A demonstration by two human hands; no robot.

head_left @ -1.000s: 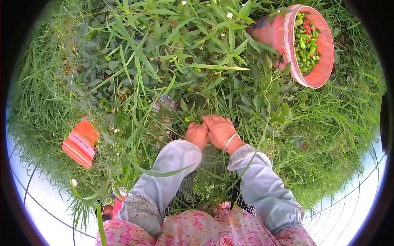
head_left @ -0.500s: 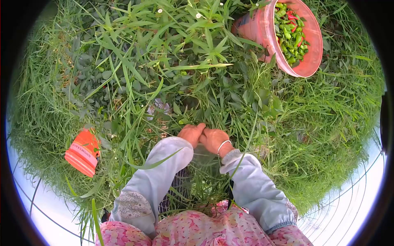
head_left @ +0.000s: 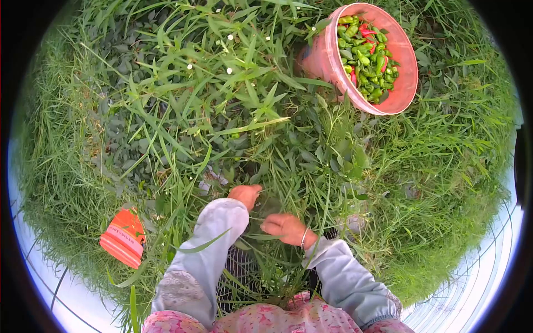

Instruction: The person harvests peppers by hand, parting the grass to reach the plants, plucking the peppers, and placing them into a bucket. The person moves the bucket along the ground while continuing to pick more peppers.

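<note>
Among the plants in front of my body, my left hand (head_left: 245, 195) reaches into the leafy pepper plants (head_left: 311, 147) with its fingers curled. Whatever lies in those fingers is hidden by the hand and leaves. Lower and to the right, my right hand (head_left: 286, 228), with a bracelet at the wrist, is closed with its fingertips pointing left. Thin stems and blades cross near its fingertips, but I cannot make out what it grips. A small gap separates the two hands.
A tilted pink bucket (head_left: 410, 66) at the upper right holds many green and red peppers (head_left: 366, 55). An orange container (head_left: 125, 238) with printed lettering lies in the grass at the left. Tall grass (head_left: 444, 177) surrounds the plants, and white sheeting (head_left: 83, 294) borders the lower edges.
My hands were touching and have come apart: the right has moved down, the left slightly down and left. The bucket appears shifted left and the orange container lower as the view moved.
</note>
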